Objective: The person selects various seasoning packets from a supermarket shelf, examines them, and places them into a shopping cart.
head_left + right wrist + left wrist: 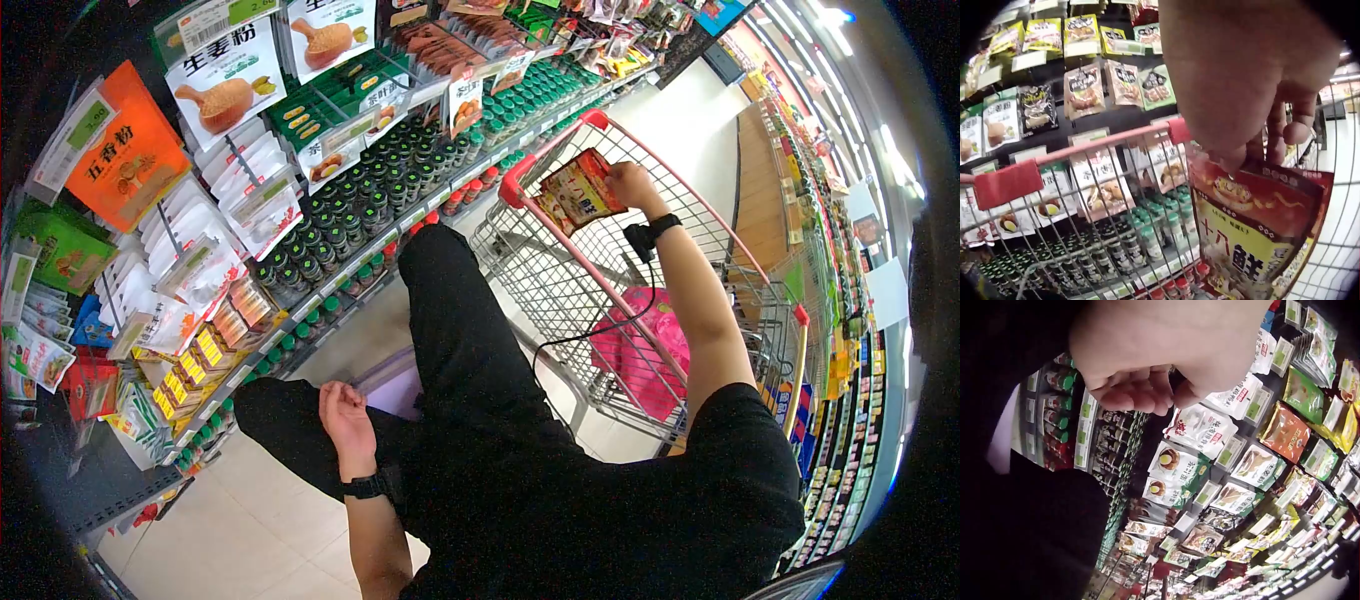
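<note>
My right hand [634, 188] pinches the top edge of a red and yellow seasoning packet [582, 190] over the wire shopping cart [720, 222]. In the right wrist view the fingers curl over the packet's upper edge [1250, 219], and a second packet edge shows behind it. My left hand [348, 418] hangs above my dark-clothed leg with fingers loosely curled and nothing in them. In the left wrist view that hand [1166, 356] appears in front of the shelf of hanging packets, touching none of them that I can tell.
A pink bag [650, 350] lies low in the cart. The shelf on the left holds hanging spice packets [130, 150] and rows of small dark jars [345, 215]. The cart's red-cornered rim [1010, 185] stands beside the shelf. Another stocked shelf [850, 400] runs along the right.
</note>
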